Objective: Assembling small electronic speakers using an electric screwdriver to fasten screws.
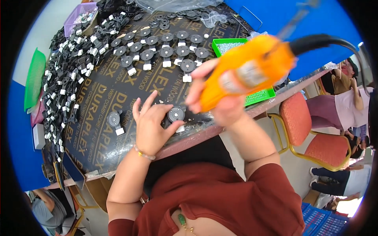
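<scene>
My right hand (226, 102) is wrapped round an orange electric screwdriver (240, 74), raised over the table's near edge and slightly blurred. Its black cord runs off to the right. Below it, my left hand (151, 124) has thumb and index finger on either side of a black round part (176, 114) with a white tab, holding it against the table; the other fingers are spread. Left of that hand lies a similar black part (114, 119). Rows of the same round parts (166, 51) are laid out farther back.
A heap of black parts with white tabs (75, 74) covers the table's left side. Small screws fill a green tray (226, 46) behind the screwdriver. A purple basket (78, 17) and a green basket (35, 78) stand at the left. Red chairs (295, 118) and other people are at the right.
</scene>
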The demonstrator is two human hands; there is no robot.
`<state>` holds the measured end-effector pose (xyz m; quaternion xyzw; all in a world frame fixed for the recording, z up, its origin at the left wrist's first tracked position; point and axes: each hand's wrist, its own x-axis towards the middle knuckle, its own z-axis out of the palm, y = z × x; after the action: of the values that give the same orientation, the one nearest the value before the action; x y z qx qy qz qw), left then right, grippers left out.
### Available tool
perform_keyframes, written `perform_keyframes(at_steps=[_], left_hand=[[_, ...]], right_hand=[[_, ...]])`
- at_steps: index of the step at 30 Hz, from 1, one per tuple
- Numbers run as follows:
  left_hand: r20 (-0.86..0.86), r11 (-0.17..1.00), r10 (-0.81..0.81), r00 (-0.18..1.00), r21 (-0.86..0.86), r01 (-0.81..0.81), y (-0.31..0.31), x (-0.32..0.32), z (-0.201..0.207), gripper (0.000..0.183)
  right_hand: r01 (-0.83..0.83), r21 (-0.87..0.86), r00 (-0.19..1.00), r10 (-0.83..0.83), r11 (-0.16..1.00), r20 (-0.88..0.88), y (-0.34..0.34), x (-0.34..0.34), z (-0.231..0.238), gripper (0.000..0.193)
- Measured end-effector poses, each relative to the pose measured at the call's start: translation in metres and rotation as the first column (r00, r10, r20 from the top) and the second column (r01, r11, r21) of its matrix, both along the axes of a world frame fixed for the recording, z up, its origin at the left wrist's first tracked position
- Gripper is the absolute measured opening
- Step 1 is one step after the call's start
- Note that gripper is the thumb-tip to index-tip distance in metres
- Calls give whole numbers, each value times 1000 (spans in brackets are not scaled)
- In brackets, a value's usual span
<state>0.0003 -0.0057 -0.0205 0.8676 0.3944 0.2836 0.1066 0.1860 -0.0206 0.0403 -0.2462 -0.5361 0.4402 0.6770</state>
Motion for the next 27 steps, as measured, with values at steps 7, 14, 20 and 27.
perform_keyframes(at_steps=[7, 14, 20, 27], left_hand=[[9, 1000, 5, 1000, -16, -5, 0, 6, -3, 47], [-18, 1000, 1, 1000, -3, -1, -2, 3, 0, 51], [-18, 1000, 4, 1000, 4, -4, -2, 4, -1, 47], [-7, 1000, 5, 1000, -4, -5, -1, 7, 0, 46]], right_hand=[[379, 187, 869, -418, 906, 263, 14, 133, 27, 49], [563, 187, 772, -593, 805, 229, 25, 185, -12, 38], [600, 176, 745, -625, 780, 232, 33, 194, -21, 39], [604, 170, 747, -627, 779, 221, 33, 193, -27, 38]])
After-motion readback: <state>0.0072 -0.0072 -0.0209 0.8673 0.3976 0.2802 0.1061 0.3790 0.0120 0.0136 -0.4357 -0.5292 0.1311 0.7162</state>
